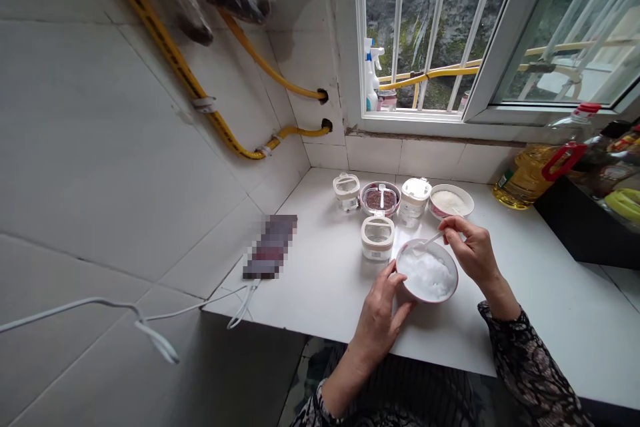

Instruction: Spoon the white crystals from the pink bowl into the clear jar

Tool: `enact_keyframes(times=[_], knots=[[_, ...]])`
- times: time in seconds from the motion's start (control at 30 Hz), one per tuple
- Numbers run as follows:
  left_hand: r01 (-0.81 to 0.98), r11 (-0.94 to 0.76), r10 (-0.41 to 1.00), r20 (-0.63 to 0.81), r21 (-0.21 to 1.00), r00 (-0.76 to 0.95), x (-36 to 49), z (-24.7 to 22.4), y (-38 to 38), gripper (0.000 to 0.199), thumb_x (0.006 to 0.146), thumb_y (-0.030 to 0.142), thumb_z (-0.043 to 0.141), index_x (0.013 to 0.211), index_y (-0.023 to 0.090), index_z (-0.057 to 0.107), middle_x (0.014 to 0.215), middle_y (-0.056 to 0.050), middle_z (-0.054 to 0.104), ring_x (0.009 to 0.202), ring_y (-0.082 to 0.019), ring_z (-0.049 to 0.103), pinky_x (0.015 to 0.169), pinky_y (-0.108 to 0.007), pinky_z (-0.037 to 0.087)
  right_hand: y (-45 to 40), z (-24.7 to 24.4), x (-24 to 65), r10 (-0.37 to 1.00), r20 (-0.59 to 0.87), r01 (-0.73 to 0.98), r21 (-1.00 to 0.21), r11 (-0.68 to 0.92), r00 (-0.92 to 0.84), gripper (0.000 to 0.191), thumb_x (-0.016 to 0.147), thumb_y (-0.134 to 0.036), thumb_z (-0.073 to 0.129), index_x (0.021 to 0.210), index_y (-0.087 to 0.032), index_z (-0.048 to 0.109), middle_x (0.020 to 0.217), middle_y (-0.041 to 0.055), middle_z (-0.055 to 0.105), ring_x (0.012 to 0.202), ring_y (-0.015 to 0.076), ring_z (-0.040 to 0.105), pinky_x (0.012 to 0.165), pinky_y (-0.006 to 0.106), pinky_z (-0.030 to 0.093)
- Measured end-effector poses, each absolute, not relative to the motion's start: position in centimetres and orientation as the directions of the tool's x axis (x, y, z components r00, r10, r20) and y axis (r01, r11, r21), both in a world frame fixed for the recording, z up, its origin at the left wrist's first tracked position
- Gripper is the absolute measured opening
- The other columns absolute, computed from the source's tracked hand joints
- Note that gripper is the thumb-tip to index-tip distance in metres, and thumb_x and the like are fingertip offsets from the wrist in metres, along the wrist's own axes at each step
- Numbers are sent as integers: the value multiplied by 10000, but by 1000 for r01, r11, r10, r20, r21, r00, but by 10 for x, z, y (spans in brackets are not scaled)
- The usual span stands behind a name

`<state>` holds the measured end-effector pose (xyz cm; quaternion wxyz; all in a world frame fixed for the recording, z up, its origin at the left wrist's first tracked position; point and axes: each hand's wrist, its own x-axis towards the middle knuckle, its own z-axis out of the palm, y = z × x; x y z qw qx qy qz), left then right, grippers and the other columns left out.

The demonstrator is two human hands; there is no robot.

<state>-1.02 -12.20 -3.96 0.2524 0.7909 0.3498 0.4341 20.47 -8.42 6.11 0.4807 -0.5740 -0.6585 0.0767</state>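
Observation:
A bowl (453, 288) of white grainy stuff (427, 275) stands near the front of the white counter. Fingers of my left hand (379, 312) grip its left side, the thumb lying along the near side. My right hand (470, 250) pinches the handle of a small white spoon (434, 238), whose tip rests at the white stuff by the far rim. Just beyond the bowl sits a clear lidded container (378, 240). Farther back are a dish of dark red-brown grains (373, 200) with a white spoon on top, and a bowl of pale grains (450, 202).
Two more clear containers (346, 192) (415, 199) stand at the back. An oil bottle (530, 170) with a red cap and handle is at the right, beside a black box (580, 220). On the left lies a blurred-out flat device (271, 247) with a white cable (243, 303).

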Motion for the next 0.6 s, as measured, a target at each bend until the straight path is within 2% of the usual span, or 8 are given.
enact_keyframes(times=[0.17,0.33,0.5,0.6], knots=[[339,-626,773,502,702,389,-12,-39,-122,474,871,87,625,1284,256,465,1463,-162,516,1372,-307,545,1066,-487,543,-81,59,204,794,606,782,-515,352,42,176,812,-206,478,730,-220,633,694,26,697,645,191,633,641,293,463],[314,-608,786,497,729,369,-11,-43,-122,456,873,87,620,1277,250,486,1477,-160,514,1375,-298,545,1067,-474,546,-79,56,206,774,633,818,-456,350,22,187,817,-189,463,724,-222,621,696,34,701,642,193,626,642,295,455],[306,-601,789,486,739,376,-12,-45,-122,444,888,99,616,1282,256,484,1480,-154,512,1384,-290,537,1054,-459,560,-76,49,205,785,619,828,-441,345,3,195,832,-191,457,733,-217,624,688,39,694,643,195,617,656,301,444],[307,-602,788,487,737,377,-12,-46,-122,443,893,108,618,1286,259,479,1480,-153,510,1387,-292,535,1049,-459,564,-74,43,200,830,557,802,-487,346,-20,194,816,-188,460,726,-217,629,695,41,703,656,198,624,666,303,446]])
